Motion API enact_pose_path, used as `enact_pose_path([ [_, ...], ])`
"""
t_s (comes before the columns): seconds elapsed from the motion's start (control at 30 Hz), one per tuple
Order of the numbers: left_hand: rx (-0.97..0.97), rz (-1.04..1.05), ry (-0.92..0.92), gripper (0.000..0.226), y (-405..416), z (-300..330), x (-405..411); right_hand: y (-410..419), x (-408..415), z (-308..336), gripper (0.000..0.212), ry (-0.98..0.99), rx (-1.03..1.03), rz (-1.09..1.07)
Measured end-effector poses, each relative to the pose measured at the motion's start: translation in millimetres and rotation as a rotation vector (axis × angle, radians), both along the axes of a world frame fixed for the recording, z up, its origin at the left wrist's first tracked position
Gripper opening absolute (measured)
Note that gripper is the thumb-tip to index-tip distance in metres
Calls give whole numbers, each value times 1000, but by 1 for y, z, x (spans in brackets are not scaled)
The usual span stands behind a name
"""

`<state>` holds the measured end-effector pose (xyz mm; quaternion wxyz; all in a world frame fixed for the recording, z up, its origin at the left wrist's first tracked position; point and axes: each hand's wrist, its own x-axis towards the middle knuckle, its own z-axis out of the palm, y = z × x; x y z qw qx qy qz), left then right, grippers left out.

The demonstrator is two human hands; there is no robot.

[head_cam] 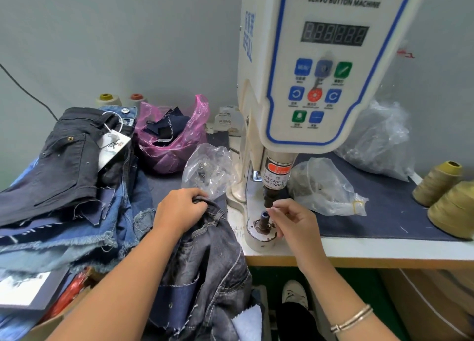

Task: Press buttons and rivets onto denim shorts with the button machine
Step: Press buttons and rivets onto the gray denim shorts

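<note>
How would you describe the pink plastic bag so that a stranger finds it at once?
Start at the white button machine and look left along the wall. The pink bag sits open behind the pile of denim shorts. The other bags are clear; only this one is pink and holds dark fabric scraps.

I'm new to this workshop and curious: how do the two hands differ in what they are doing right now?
The left hand grips the waistband of the grey denim shorts beside the button machine; the right hand is at the machine's lower die, under the punch.
The left hand's fingers curl round bunched cloth; the right hand's fingers pinch together, on what I cannot tell.
The right wrist wears bangles; the left is bare.
Both are bare hands.
</note>
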<state>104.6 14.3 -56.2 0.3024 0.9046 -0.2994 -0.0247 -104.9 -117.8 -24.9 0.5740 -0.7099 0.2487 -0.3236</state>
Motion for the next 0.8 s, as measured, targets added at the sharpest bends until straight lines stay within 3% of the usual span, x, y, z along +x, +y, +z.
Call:
enact_pose_path([
  [0.13,-6,-8,-3,40,0,-1,1,0,1,-5,25,-4,-44,-12],
  [0.33,-2,-24,-8,30,2,-1,0,-1,-3,-13,32,-31,-223,-14],
  [0.6,-6,-29,-2,27,2,3,-2,-7,-7,-16,17,-13,-570,-40],
  [0.8,-157,-55,50,31,6,9,-6,5,-22,-24,16,-68,-512,-73],
])
